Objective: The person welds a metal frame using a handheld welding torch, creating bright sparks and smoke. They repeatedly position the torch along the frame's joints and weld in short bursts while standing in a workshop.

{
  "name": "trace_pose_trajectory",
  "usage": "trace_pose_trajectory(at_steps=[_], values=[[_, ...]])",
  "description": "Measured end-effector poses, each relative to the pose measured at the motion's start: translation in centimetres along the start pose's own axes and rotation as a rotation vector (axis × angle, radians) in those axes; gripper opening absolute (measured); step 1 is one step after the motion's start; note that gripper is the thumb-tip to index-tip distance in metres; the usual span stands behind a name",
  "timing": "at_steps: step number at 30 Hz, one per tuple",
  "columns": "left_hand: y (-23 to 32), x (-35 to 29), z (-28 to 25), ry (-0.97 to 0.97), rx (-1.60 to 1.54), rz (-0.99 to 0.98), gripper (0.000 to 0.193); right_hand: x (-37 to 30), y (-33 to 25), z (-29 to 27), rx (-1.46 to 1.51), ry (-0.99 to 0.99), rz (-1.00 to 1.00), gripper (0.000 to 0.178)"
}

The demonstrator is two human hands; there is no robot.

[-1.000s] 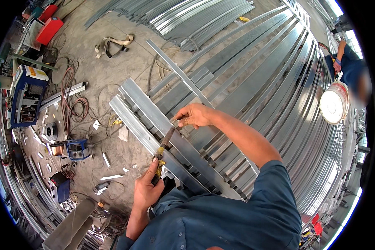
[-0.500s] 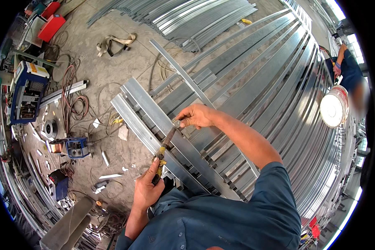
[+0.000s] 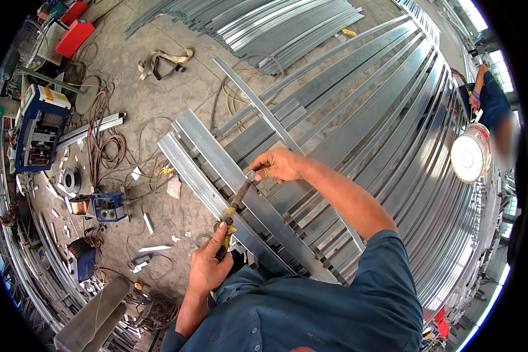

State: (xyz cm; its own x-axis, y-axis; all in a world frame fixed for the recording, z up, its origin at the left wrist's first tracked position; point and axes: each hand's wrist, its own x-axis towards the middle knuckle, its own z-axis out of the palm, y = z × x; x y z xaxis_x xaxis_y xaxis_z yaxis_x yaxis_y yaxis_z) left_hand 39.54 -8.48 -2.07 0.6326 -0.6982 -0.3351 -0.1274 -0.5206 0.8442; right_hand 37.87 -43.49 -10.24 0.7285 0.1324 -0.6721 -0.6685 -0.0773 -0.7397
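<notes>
Yellow-wrapped near its handle, a torch-like tool (image 3: 237, 203) slants through the lower centre, gripped by the left hand (image 3: 210, 270) with the thumb along it, probably for steadier aim. At its upper end, the right hand (image 3: 277, 164) pinches a small metal piece (image 3: 251, 175), apparently so these 2 meet; contact is unclear. Underneath, a wide metal bar (image 3: 217, 154) puts hard edges close to both hands, leaving little sideways room. Toward the left, concrete floor (image 3: 123, 70) offers space, though cables (image 3: 94, 135) cross it. Farther, a strap (image 3: 177, 58) lies upper left; stacked profiles (image 3: 264, 29) border the top.
</notes>
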Motion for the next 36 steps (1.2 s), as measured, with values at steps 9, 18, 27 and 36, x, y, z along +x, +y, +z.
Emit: trace_pose_trajectory(at_steps=[9, 18, 27, 36], values=[[0.3, 0.4, -0.1, -0.022, 0.007, 0.060, 0.078, 1.0, 2.9, -0.7, 0.010, -0.004, -0.156, 0.034], [0.5, 0.4, -0.1, -0.035, 0.092, 0.058, 0.083, -0.6, -0.1, -0.4, -0.167, 0.027, -0.083, 0.040], [2.1, 0.2, 0.0, -0.012, 0.169, 0.051, 0.079, -0.1, 0.3, -0.2, -0.120, 0.049, -0.057, 0.043], [2.7, -0.1, -0.8, 0.031, 0.139, 0.019, 0.077, -0.1, 0.2, -0.2, 0.043, -0.023, -0.066, 0.036]])
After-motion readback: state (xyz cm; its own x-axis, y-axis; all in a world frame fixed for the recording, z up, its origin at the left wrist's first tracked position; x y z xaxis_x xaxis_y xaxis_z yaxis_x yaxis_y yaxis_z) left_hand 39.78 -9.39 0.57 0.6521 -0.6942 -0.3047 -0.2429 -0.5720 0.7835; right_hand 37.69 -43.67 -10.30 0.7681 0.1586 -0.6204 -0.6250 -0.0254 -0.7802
